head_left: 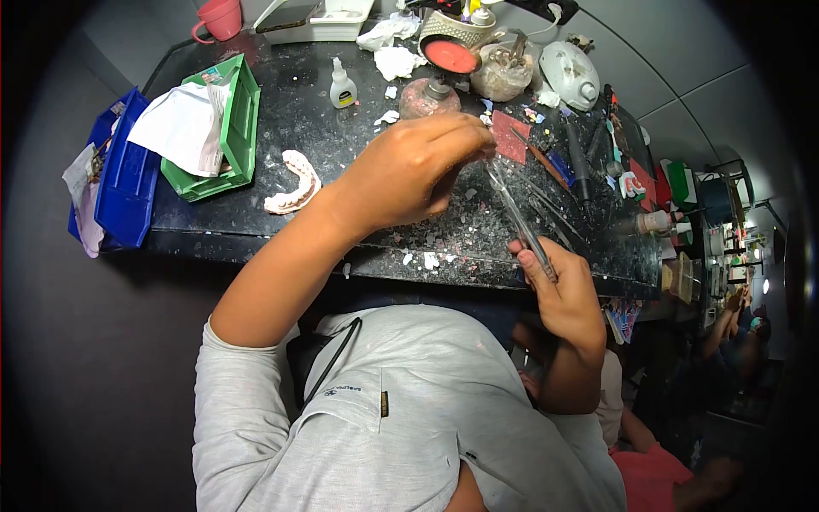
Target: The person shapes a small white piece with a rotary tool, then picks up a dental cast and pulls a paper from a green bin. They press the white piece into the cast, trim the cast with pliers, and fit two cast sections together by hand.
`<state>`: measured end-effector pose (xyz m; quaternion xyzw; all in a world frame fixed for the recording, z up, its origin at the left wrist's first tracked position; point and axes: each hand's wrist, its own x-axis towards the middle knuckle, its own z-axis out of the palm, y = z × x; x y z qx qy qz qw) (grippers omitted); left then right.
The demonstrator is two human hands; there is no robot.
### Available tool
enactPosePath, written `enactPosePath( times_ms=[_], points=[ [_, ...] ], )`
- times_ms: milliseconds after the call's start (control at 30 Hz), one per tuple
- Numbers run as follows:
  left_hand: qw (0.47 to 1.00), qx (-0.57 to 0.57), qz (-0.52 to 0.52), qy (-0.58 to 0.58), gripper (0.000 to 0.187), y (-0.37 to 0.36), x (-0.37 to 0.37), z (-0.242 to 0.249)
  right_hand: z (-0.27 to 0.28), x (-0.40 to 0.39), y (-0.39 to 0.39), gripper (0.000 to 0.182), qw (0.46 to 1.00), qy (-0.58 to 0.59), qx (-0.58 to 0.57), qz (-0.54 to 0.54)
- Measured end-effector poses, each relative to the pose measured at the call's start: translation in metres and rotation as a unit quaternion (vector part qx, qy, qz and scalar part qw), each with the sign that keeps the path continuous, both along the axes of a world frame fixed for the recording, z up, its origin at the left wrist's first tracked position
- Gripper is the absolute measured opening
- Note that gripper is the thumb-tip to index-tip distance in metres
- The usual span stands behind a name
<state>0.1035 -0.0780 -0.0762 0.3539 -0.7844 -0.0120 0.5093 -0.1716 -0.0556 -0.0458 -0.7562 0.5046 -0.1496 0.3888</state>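
My right hand [565, 290] is closed round a slim metal hand instrument [517, 213], which looks like a dental wax spatula. Its far end points up and left, close to the fingertips of my left hand [418, 166]. Those fingers are pinched together above the bench, and whatever is between them is hidden. Just behind my left hand stands a round glass bottle with a capped neck [426, 99], like a spirit burner. A horseshoe-shaped dental cast [294, 184], pale with pinkish parts, lies left of my left forearm.
Green [247, 128] and blue [128, 192] bins with papers stand at the left. Behind are a small dropper bottle [343, 89], crumpled tissue [397, 62] and a dish of red wax [450, 56]. A pink wax sheet [510, 136] and several tools lie right. Scraps litter the black bench [281, 102].
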Motion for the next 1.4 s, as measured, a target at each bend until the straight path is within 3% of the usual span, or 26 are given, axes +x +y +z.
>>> enactPosePath(
  times_ms=[67,300,367,467,633,700,967,1400],
  points=[
    [1.000,-0.007,0.013,-0.021,0.040,-0.001,0.000,-0.001,0.001,0.005,0.002,0.027,0.996,0.063,-0.062,0.017],
    [0.999,-0.013,0.022,0.042,0.029,-0.001,0.001,0.002,0.010,0.004,0.004,0.027,0.991,0.123,-0.036,0.026],
    [0.991,0.064,-0.005,0.115,0.017,0.004,0.000,0.008,0.013,-0.001,0.005,0.030,0.997,0.066,-0.016,0.039],
    [0.968,0.144,-0.034,0.204,0.014,0.005,-0.002,0.007,0.000,-0.014,0.002,0.041,0.997,-0.017,-0.034,0.062],
    [0.963,0.152,-0.059,0.216,0.021,0.002,0.000,0.006,0.007,-0.011,0.002,0.051,0.997,-0.056,0.003,0.061],
    [0.947,0.226,-0.051,0.222,0.023,0.006,0.001,0.009,0.006,-0.011,0.002,0.053,0.996,-0.067,0.006,0.064],
    [0.946,0.233,-0.051,0.221,0.024,0.006,0.001,0.010,0.003,-0.017,0.002,0.052,0.988,-0.132,0.065,0.038],
    [0.958,0.220,-0.009,0.185,0.013,0.007,0.000,0.011,-0.003,-0.011,0.006,0.051,0.994,-0.108,0.010,0.013]
  ],
)
